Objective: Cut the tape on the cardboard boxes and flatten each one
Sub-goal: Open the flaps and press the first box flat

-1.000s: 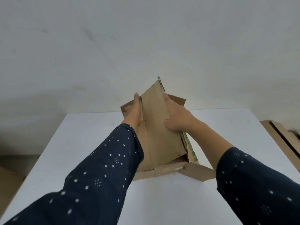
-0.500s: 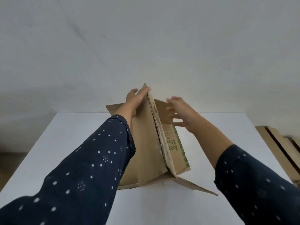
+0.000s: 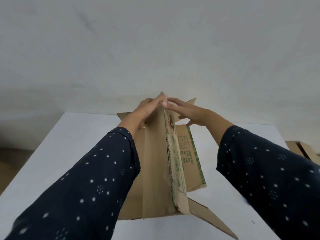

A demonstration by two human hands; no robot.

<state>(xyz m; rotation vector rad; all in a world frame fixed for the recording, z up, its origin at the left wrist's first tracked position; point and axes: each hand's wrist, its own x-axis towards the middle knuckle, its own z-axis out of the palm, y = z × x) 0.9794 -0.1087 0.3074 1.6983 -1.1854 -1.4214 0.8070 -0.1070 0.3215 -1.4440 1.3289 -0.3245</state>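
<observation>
A brown cardboard box with green print lies opened out on the white table. One panel stands up on edge along the middle, with flaps spread to the left, right and front. My left hand lies with straight fingers against the left face of that panel near its far top corner. My right hand reaches to the same corner from the right, fingers extended and touching the panel's top edge. No cutting tool is in view.
Flattened cardboard pieces lie at the table's right edge. A plain white wall rises behind the table. At the far left, below the table's edge, a brown surface shows.
The upright panel has swung further toward vertical and the box has spread flatter. My right hand has moved from the right flap up to the panel's top corner, meeting my left hand.
</observation>
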